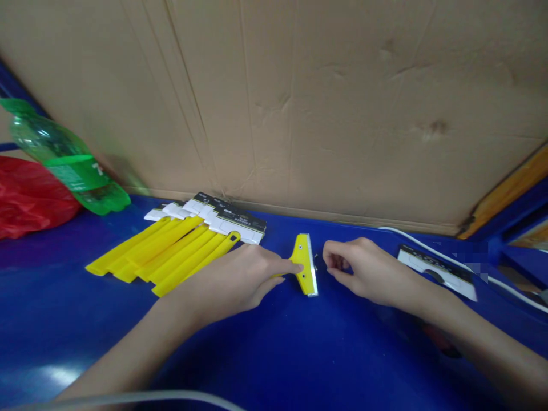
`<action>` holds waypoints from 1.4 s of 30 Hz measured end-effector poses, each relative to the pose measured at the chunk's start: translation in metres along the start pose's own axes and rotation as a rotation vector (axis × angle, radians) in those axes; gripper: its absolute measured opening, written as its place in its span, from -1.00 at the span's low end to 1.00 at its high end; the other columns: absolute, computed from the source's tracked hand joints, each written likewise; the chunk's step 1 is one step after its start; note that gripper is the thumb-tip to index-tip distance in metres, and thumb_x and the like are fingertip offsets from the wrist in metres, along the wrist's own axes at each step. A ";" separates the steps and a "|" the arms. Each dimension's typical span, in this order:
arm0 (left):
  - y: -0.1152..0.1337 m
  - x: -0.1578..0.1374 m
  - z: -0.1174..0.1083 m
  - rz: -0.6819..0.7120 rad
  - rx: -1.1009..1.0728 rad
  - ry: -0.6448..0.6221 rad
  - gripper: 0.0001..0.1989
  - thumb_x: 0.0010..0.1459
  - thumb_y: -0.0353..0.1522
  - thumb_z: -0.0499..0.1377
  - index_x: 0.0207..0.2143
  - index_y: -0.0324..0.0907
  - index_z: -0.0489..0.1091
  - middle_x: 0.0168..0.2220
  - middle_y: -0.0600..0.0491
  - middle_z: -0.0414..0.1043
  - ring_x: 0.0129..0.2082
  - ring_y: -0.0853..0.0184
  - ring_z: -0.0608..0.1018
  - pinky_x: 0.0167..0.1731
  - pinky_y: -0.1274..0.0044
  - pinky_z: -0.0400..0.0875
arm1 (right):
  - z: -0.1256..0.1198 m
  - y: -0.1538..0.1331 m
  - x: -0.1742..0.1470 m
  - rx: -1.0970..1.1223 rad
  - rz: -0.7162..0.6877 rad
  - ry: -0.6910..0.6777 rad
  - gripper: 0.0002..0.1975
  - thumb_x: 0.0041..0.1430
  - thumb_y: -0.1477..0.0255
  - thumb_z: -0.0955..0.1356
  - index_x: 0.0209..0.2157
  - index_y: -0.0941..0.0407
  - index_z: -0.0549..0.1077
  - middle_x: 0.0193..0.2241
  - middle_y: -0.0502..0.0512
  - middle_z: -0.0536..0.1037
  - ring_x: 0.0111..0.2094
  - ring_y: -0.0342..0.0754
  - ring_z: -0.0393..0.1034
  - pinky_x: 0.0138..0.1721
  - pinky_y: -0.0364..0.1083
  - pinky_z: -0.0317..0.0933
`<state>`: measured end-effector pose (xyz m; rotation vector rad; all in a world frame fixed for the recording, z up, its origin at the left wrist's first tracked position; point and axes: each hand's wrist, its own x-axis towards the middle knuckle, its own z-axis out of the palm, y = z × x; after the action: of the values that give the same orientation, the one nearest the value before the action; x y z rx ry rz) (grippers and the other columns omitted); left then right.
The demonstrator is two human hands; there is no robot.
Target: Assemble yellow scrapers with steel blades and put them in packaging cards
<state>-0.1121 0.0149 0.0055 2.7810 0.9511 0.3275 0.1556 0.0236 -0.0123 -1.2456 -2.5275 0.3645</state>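
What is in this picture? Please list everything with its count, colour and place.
Cardboard panel: one, brown, background
Table: one, blue, below
Frame bars: several, blue, both sides
Wooden edge: one, orange-brown, right
Bottle: one, green, far left, leaning
Plastic bag: one, red, left edge
Long pieces: several overlapping, yellow, left of centre
Cards: several, black and white, at those pieces' far ends
Scraper: one, yellow with silvery edge, centre
Loose card: one, black and white, right
Cables: two, white, right and bottom
Unclear object: one, dark red, beside right forearm
Left hand: one, fingers on the scraper
Right hand: one, curled, right of the scraper
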 end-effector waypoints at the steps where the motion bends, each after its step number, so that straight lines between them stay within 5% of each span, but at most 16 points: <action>1: 0.002 0.000 0.002 0.007 -0.013 0.008 -0.69 0.38 -0.47 0.16 0.08 -0.07 0.57 -0.08 0.01 0.69 -0.15 0.21 0.72 -0.15 0.49 0.56 | -0.002 -0.001 0.000 0.052 -0.020 0.030 -0.77 0.16 0.69 0.35 -0.39 0.07 0.32 -0.51 -0.08 0.48 -0.49 -0.14 0.36 -0.43 -0.16 0.14; 8: 0.010 0.004 0.001 0.017 -0.204 0.075 -0.68 0.39 -0.51 0.18 0.09 -0.02 0.54 -0.06 0.16 0.69 -0.15 0.43 0.69 -0.13 0.69 0.43 | -0.002 -0.016 -0.002 0.090 -0.315 0.309 -0.78 0.29 0.61 0.35 -0.40 0.06 0.32 -0.41 0.02 0.56 -0.40 -0.10 0.45 -0.32 -0.14 0.27; 12: 0.012 0.004 -0.003 -0.006 -0.177 0.086 -0.77 0.37 -0.52 0.18 -0.04 -0.11 0.58 -0.16 0.16 0.69 -0.24 0.45 0.68 -0.23 0.68 0.40 | 0.003 -0.019 -0.004 -0.011 -0.452 0.337 -0.75 0.38 0.60 0.30 -0.40 0.07 0.37 -0.38 0.08 0.62 -0.35 -0.06 0.50 -0.28 -0.09 0.32; 17: 0.006 0.002 -0.003 -0.018 -0.176 0.108 -0.70 0.37 -0.51 0.19 0.06 -0.08 0.55 -0.10 0.14 0.69 -0.20 0.43 0.68 -0.22 0.66 0.39 | 0.003 -0.020 -0.004 -0.159 -0.572 0.376 -0.74 0.41 0.63 0.27 -0.34 0.09 0.47 -0.31 0.15 0.67 -0.25 0.00 0.54 -0.20 -0.03 0.38; 24: -0.001 0.002 -0.001 -0.041 -0.167 0.147 -0.68 0.35 -0.53 0.20 0.05 -0.04 0.56 -0.12 0.19 0.70 -0.21 0.45 0.69 -0.24 0.68 0.39 | 0.001 -0.027 -0.005 -0.344 -0.618 0.303 -0.74 0.37 0.61 0.29 -0.39 0.09 0.48 -0.27 0.17 0.70 -0.24 0.04 0.52 -0.17 0.04 0.39; 32: -0.005 0.000 -0.003 -0.038 -0.131 0.169 -0.68 0.37 -0.48 0.19 0.09 0.01 0.55 -0.12 0.18 0.70 -0.27 0.43 0.69 -0.28 0.64 0.44 | -0.008 -0.027 -0.006 0.195 -0.321 0.302 -0.83 0.24 0.55 0.39 -0.42 0.08 0.37 -0.36 0.07 0.59 -0.22 -0.02 0.51 -0.15 -0.04 0.37; 37: -0.002 0.000 0.001 0.071 -0.071 0.201 -0.70 0.39 -0.46 0.17 0.09 -0.05 0.55 -0.15 0.11 0.69 -0.29 0.39 0.69 -0.28 0.62 0.50 | -0.007 -0.022 0.004 0.591 0.065 0.530 -0.73 0.22 0.43 0.45 -0.45 0.04 0.28 -0.34 0.06 0.65 -0.21 0.00 0.60 -0.20 -0.07 0.39; 42: 0.004 0.001 0.007 0.191 0.006 0.261 -0.72 0.44 -0.41 0.12 0.10 -0.09 0.55 -0.16 0.01 0.68 -0.32 0.34 0.70 -0.26 0.56 0.60 | -0.004 -0.018 0.012 1.168 0.413 0.289 -0.50 -0.06 0.28 0.63 -0.28 0.01 0.29 -0.46 -0.04 0.69 -0.38 -0.03 0.62 -0.27 -0.07 0.46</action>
<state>-0.1074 0.0121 0.0001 2.8893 0.7343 0.7322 0.1372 0.0230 -0.0005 -1.1222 -1.3215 1.3644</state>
